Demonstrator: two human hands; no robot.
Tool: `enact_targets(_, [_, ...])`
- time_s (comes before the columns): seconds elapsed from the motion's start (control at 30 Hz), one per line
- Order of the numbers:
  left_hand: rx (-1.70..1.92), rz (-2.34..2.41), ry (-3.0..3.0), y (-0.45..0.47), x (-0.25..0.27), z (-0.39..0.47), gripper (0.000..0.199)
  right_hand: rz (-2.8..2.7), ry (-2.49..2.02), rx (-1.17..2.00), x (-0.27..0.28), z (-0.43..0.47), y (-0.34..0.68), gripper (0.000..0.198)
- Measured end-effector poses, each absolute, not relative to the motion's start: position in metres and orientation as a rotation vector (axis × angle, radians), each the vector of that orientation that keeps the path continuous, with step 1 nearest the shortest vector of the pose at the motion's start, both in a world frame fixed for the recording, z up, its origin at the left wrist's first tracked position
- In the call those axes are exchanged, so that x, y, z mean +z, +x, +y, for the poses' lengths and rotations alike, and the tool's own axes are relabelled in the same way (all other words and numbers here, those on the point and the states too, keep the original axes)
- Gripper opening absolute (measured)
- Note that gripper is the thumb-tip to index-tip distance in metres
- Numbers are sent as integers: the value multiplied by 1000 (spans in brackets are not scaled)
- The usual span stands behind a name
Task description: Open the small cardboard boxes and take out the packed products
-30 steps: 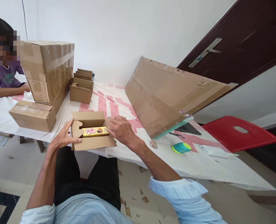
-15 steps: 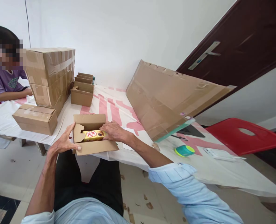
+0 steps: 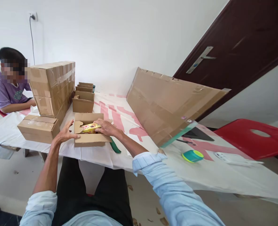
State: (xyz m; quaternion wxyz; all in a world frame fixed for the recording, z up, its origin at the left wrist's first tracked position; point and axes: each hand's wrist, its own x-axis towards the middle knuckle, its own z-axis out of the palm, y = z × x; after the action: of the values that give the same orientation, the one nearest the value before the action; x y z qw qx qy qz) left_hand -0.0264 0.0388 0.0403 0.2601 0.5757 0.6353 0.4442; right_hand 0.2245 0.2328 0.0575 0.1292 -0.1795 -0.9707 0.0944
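A small cardboard carton lies at the table's near edge with its flaps raised. Inside it is a yellow snack box with red lettering, now slightly tilted. My right hand reaches into the carton and has its fingers closed on the right end of that box, partly hiding it. At the carton's left end is my left hand, its thumb by the near flap and its fingers spread apart. A green-handled tool pokes out beside the carton's right side.
Stacked taped cartons and one closed carton stand left. Open cartons line up behind. A large cardboard sheet leans at right, near a teal tape roll and white power strip. A person sits far left.
The yellow box has tilted within the carton under my right hand. My left fingers have loosened from the carton's end. The green handle has come into clearer sight, and the view has shifted.
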Motion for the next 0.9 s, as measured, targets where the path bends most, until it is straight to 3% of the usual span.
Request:
enact_targets(0.23, [1203,1803,1717,-15,40,23,104,-2548,-538,658,58,246,228,44])
enact_targets(0.4, [1200,1831,1851,5,28,22,104,-2214,-548,959,75,244,255,52])
enact_targets(0.5, [1168,1907,1913,11,24,27,107,-2047,-577,1026,90,240,269,55])
enact_targets(0.67, [982,2019,2017,19,22,35,75,-1854,-555,1118,112,231,285,60])
enact_targets(0.9, [839,2131,2028,17,28,46,63,-1740,-560,1175,117,222,293,59])
